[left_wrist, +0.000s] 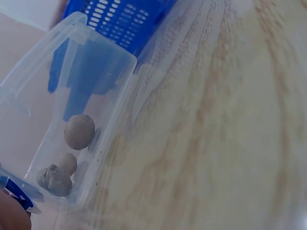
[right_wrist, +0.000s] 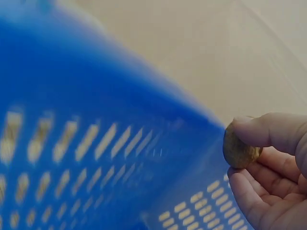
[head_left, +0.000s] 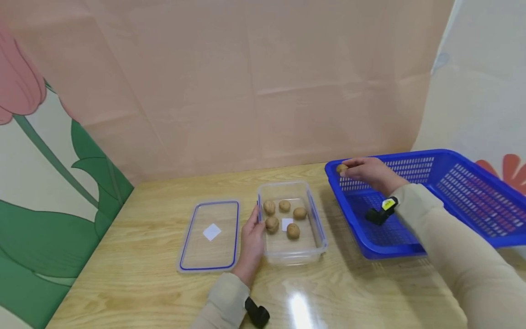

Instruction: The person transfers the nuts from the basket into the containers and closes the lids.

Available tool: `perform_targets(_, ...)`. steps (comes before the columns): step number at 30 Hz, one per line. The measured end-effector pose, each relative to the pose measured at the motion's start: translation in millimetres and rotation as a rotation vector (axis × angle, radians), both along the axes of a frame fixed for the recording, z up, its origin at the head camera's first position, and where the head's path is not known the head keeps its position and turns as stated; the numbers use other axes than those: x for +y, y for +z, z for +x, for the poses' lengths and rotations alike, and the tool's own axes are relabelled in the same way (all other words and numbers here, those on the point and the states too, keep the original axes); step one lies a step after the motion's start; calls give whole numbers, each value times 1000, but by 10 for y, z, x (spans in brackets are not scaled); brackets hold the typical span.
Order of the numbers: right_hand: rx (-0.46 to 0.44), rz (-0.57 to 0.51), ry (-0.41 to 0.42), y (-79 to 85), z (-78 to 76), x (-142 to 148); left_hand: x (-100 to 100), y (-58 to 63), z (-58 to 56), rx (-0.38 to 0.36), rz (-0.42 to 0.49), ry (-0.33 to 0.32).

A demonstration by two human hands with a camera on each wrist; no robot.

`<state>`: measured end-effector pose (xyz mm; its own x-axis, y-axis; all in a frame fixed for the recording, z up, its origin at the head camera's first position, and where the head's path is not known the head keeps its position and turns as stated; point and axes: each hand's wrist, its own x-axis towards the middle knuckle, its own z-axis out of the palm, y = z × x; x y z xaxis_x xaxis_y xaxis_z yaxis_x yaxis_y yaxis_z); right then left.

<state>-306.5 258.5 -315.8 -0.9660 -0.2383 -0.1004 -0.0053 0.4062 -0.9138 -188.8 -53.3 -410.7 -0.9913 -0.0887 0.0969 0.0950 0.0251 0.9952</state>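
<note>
My right hand (head_left: 367,172) pinches a walnut (head_left: 341,168) between thumb and fingers, over the left rim of a blue plastic basket (head_left: 355,233). In the right wrist view the same walnut (right_wrist: 238,146) shows in the fingertips beside the basket wall (right_wrist: 96,86). My left hand (head_left: 251,244) holds the left side of a clear plastic food container (head_left: 293,256), its thumb at the rim. Inside the container lie several walnuts (head_left: 293,231) around a small white paper square (head_left: 287,224). The left wrist view shows the container wall (left_wrist: 108,52) and some walnuts (left_wrist: 79,132) through it.
A clear lid with a blue seal (head_left: 209,260) lies flat on the wooden table (head_left: 152,246), left of the container, with a white square (head_left: 212,231) on it. The basket stands at the right, its left wall near the container. A paper-covered wall (head_left: 197,91) closes off the back.
</note>
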Motion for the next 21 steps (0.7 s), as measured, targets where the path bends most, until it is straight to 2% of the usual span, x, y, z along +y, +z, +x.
perform_targets(5, -2, -119, 4, 58, 4, -84, 0, 6, -10, -2, -1, 4)
perform_targets(13, 4, -166, 11, 165, 82, -307, 6, -31, -12, 3, 4, 12)
perform_targets(21, 4, -222, 78, 215, 145, -572, 15, -24, -22, 6, 13, 21)
